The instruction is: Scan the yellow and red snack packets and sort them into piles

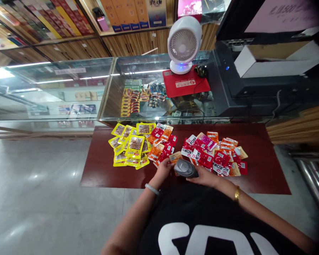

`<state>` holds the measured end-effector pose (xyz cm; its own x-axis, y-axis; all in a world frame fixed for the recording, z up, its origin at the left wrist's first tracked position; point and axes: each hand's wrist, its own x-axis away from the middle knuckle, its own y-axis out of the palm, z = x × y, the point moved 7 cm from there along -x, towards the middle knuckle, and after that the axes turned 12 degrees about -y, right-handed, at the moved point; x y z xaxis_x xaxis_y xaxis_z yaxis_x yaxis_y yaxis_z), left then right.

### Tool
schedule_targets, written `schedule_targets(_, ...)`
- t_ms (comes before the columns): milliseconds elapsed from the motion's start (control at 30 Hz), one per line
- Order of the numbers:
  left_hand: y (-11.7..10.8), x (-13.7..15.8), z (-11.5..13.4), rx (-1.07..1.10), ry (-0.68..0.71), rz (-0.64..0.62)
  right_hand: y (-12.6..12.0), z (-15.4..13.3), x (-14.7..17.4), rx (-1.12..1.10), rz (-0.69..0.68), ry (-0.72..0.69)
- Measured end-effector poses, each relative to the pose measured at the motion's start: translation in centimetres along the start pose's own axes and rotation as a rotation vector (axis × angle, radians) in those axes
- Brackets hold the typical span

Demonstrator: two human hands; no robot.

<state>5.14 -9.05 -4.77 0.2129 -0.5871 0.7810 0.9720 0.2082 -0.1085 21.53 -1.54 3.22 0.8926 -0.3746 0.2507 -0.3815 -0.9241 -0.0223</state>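
Note:
My right hand [203, 176] is closed around a dark grey handheld barcode scanner [184, 167], held low over the table's near edge. Beside the scanner, my left hand [164, 170] pinches an orange and tan snack packet [176, 156]; the scanner hides part of that packet. To the left lies a heap of yellow snack packets [135, 142]. A smaller group of red and orange packets [156, 151] touches its right side. Right of my hands spreads a larger pile of red, white and orange packets [206, 158]. Some fingers of both hands are hidden.
The packets lie on a dark red-brown table [98, 170]. Behind it stands a glass display counter [110, 106] bearing a white fan [183, 46] and a red mat [172, 86]. A black machine [241, 102] with an open white box [251, 65] occupies the right.

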Motion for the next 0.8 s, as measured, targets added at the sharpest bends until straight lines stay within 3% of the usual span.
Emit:
schedule_targets(67, 0.3, -0.3, 2.1, -0.019, 0.083, -0.064, 0.1, 0.3, 0.0, -0.003, -0.004, 0.016)
schedule_targets(100, -0.4, -0.3, 3.0, -0.058, 0.134, -0.029, 0.1, 0.4, 0.0, -0.001, 0.000, 0.022)
schedule_targets(167, -3.5, 0.0, 4.3, -0.204, 0.210, 0.206, 0.0, 0.6, 0.0, 0.004, 0.018, 0.023)
schedule_targets(267, -8.6, 1.3, 4.8, -0.544, 0.183, 0.669, 0.0, 0.9, -0.1, -0.009, 0.022, 0.022)
schedule_targets(333, -10.2, 1.7, 4.6, -0.758, 0.109, 0.806, 0.0, 1.1, -0.2, -0.012, 0.012, 0.028)
schedule_targets(433, -10.2, 1.4, 4.3, -0.955, 0.044, 0.799, 0.0, 1.2, -0.4, -0.003, 0.012, 0.030)
schedule_targets(533, -9.7, 1.2, 4.0, -0.993, -0.023, 0.727, 0.1, 1.2, -0.4, -0.007, 0.015, 0.027)
schedule_targets(667, -9.8, 1.7, 2.6, -0.841, -0.176, 0.549, -0.4, 0.9, -0.1, -0.004, 0.045, 0.030)
schedule_targets(800, -8.4, 2.2, 1.9, -0.680, -0.139, 0.401, -0.8, 0.4, 0.0, -0.004, 0.059, 0.027)
